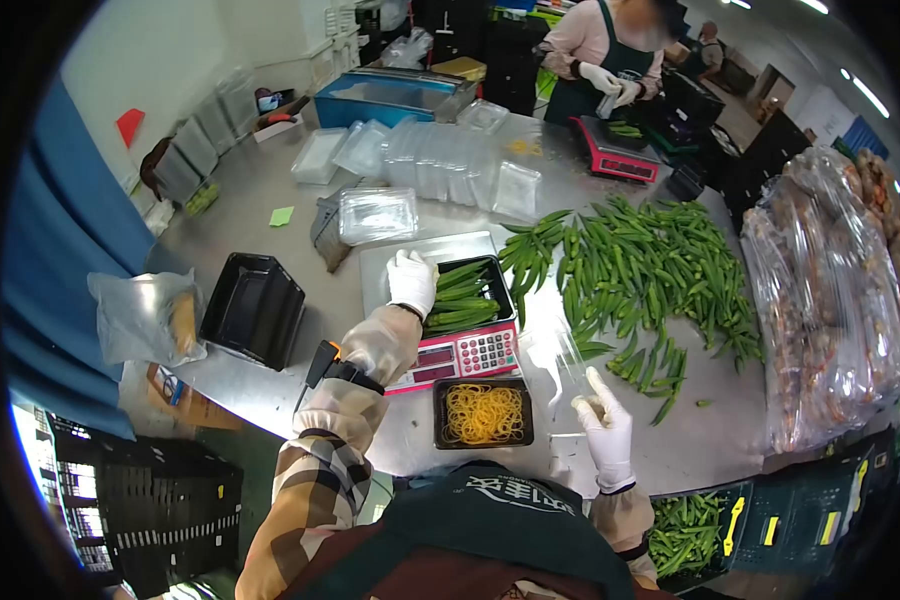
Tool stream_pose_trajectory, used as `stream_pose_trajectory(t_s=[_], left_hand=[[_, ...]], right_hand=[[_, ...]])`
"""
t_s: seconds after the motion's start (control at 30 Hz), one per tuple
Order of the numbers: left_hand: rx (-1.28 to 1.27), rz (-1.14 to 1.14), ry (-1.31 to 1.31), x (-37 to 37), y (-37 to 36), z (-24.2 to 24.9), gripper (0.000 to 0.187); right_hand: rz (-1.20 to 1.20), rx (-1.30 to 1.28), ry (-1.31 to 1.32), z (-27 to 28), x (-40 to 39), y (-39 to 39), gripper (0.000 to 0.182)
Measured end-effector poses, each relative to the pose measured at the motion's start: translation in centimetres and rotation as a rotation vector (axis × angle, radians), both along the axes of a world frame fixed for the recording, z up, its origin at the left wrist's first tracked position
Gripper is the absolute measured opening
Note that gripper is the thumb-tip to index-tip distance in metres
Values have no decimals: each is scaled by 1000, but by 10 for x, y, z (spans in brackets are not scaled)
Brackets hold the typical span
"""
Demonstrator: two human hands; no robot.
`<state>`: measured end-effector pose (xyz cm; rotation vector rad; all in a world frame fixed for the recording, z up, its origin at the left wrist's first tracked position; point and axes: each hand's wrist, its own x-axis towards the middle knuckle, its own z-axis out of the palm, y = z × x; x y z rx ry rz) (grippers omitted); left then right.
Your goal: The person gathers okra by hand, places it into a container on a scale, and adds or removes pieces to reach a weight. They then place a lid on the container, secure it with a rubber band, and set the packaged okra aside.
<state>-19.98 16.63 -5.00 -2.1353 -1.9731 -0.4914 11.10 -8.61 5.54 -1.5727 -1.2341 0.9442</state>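
My white-gloved left hand (412, 281) is at the left rim of a black tray of okra (462, 296), its fingers curled and partly hidden. The tray sits on the metal plate of a red and white digital scale (470, 355). My gloved right hand (604, 430) hovers over the table's front part, thumb and fingers apart, beside a bright glare and thin clear streaks like plastic film. In front of the scale is a small black tray of yellow rubber bands (484, 414). A large pile of loose okra (660, 265) covers the table's right half.
Clear plastic lids (435, 160) are stacked at the back. Empty black trays (253, 310) and a plastic bag (145, 315) stand at left. Bulging plastic sacks (825, 300) line the right edge. Across the table a person (610, 60) works by another scale (615, 150). Crates (160, 500) stand below.
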Motion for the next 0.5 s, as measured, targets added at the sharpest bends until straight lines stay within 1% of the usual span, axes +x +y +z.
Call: stream_pose_trajectory(t_s=[0.03, 0.07, 0.13, 0.2, 0.23, 0.3, 0.37, 0.4, 0.43, 0.47, 0.5], left_hand=[[54, 6, 13, -3, 2, -4, 11], [42, -54, -21, -6, 1, -9, 13], [17, -182, -91, -4, -26, 14, 17], [199, -207, -204, 4, -48, 28, 22], [293, -220, -258, 9, -56, 36, 25], [34, -609, -804, 22, -72, 57, 32], [-600, -730, -1530, 42, -113, 63, 37], [-806, -720, -1651, 41, -127, 69, 38], [-1017, -704, -1764, 39, -138, 70, 39], [-925, -638, -1819, 35, -144, 62, 41], [-879, -620, -1919, 31, -150, 59, 43]], right_hand=[[10, -4, 8, 1, -1, 2, 51], [17, -7, 15, 4, -2, 3, 50], [36, -27, 33, 12, -5, 5, 49], [69, -56, 54, 22, -9, 12, 49], [126, -63, 57, 23, -11, 18, 49], [242, -90, 66, 24, -14, 27, 49], [349, -102, 13, 25, -15, 41, 48], [407, -104, -14, 25, -17, 51, 48], [352, -48, 82, 24, -20, 60, 47], [306, -56, 139, 20, -20, 69, 47], [258, -65, 197, 12, -17, 77, 48]])
